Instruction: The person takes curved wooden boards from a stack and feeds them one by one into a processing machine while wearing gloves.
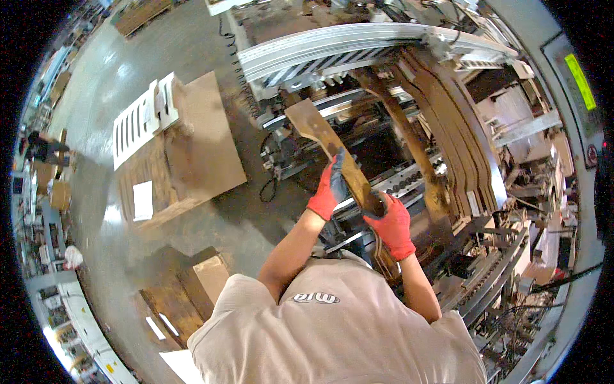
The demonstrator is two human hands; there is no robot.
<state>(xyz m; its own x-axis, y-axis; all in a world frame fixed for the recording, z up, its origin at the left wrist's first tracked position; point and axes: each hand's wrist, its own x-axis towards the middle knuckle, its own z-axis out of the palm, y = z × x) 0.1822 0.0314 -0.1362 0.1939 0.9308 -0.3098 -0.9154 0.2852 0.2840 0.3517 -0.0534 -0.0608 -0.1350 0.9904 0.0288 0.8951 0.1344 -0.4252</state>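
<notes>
A long, shaped wooden board (325, 136) slants in front of me, its far end to the left and its near end to the right. My left hand (330, 185), in a red and dark glove, grips the board's left edge around the middle. At the near end, my right hand (391, 225), gloved the same way, is closed on the board. Beneath and beyond it lies a machine with metal rails (409, 176). Another shaped wooden piece (403, 121) rests across that machine, to the right of the held board.
A stack of curved wooden boards (448, 121) stands at the right of the machine. A white metal beam (332, 51) with a striped strip spans its far side. To the left are a large brown panel (211, 147) carrying white slatted parts (144, 118), and a lower wood pile (176, 304).
</notes>
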